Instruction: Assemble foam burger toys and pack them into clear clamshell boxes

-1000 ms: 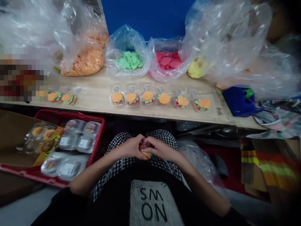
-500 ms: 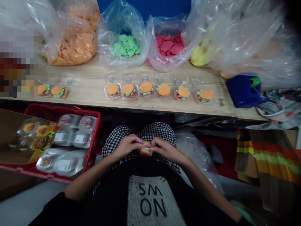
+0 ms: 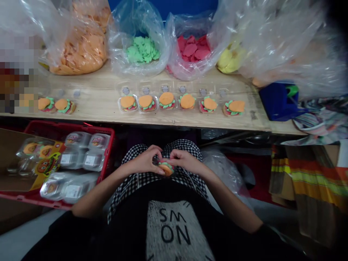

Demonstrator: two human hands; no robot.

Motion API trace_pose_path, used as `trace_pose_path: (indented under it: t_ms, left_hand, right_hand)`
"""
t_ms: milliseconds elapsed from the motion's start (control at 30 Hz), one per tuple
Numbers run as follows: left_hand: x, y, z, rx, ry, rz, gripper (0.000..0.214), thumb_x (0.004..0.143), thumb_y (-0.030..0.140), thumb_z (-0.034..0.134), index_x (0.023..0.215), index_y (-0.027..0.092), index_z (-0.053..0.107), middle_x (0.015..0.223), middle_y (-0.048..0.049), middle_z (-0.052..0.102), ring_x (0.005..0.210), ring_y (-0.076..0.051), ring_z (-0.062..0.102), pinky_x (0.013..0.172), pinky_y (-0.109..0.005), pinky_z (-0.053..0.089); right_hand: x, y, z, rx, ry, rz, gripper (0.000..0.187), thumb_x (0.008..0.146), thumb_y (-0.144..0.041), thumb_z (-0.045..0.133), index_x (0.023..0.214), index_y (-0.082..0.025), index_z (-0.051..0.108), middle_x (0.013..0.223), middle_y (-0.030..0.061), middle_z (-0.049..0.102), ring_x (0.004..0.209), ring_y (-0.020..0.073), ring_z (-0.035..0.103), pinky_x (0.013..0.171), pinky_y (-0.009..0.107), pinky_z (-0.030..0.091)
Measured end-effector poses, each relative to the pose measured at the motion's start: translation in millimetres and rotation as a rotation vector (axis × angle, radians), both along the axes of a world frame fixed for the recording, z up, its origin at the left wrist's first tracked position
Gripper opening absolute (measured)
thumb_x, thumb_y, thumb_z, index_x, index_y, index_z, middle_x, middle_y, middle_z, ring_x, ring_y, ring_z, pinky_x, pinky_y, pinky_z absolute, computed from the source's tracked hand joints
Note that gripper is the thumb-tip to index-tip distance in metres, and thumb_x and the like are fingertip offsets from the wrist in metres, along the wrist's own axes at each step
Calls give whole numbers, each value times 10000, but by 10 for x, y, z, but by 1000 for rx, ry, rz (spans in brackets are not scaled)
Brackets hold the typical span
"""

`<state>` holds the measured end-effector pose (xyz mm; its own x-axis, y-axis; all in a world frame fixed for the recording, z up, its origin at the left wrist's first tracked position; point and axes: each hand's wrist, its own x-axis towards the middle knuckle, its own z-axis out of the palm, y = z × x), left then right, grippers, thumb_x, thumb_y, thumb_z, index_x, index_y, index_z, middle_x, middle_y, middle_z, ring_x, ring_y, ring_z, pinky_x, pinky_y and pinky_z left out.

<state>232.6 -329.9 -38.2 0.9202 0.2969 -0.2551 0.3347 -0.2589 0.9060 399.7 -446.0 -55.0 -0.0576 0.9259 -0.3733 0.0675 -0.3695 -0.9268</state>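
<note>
Over my lap I hold a small toy burger (image 3: 166,168) with an orange bun and green and red layers. My left hand (image 3: 148,160) is closed around its left side, thumb along the bun. The fingers of my right hand (image 3: 182,161) are pinched at its upper right edge, touching the red layer. Ahead on the table (image 3: 98,116), a row of similar toy burgers sits in clear plastic clamshells, among them one burger (image 3: 166,99) near the middle. Two more burgers (image 3: 64,106) stand farther left.
Along the back lie plastic bags of orange pieces (image 3: 84,52), green pieces (image 3: 143,50), red pieces (image 3: 193,49) and yellow pieces (image 3: 231,59). A blue tape dispenser (image 3: 274,101) stands right. At left, a red crate (image 3: 110,145) holds packed clamshells (image 3: 94,159).
The burger has tilted and shifted slightly left in my hands. My left hand has opened wider around it, and my right fingers have moved up to its upper edge.
</note>
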Motion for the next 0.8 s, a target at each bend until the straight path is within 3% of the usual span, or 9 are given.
trace_pose_path:
  t_ms: [100,300,433,567,667,800]
  left_hand:
    - [11,124,-13,-140,67,-10,510,429,326,780,848,159,541,792,-8,551,756,-158,516,686,-277,411]
    - [-189,208,-252,-916,78,504,454,657,300,664,1063,160,515,947,-84,607,767,-186,596,656,-323,481]
    - [-278,213,-352,-1160,53,665,346,730,291,601,1039,138,563,937,-90,637,812,-193,612,701,-310,497]
    - [-285,198,-349,-1210,20,703,321,734,270,600,1017,122,571,922,-97,640,798,-191,618,677,-291,507]
    - [-241,115,-313,-1064,-102,765,370,672,227,663,1015,156,545,924,-70,624,761,-189,617,655,-330,517]
    - [-181,-133,-348,-963,-333,867,392,640,208,689,982,198,497,943,-21,597,802,-160,601,740,-353,495]
  right_hand:
    - [-20,207,17,-55,89,1,302,666,-439,619,676,-166,490,570,-49,469,509,74,410,474,201,318]
    - [-77,315,-116,-176,290,-246,391,755,-553,446,673,-174,489,497,-48,453,413,59,376,371,177,267]
    - [-158,368,-124,-194,353,-283,390,748,-552,461,652,-175,490,467,-46,451,380,55,355,347,177,237]
    - [-234,468,-43,-181,311,-294,420,759,-578,415,642,-179,470,464,-47,435,373,56,337,346,182,228]
    - [-275,505,-1,-166,189,-270,429,762,-590,392,643,-181,439,485,-53,406,398,59,327,361,186,229]
    - [-268,435,3,-13,11,-206,328,709,-482,548,694,-191,398,594,-67,379,515,68,345,458,193,294]
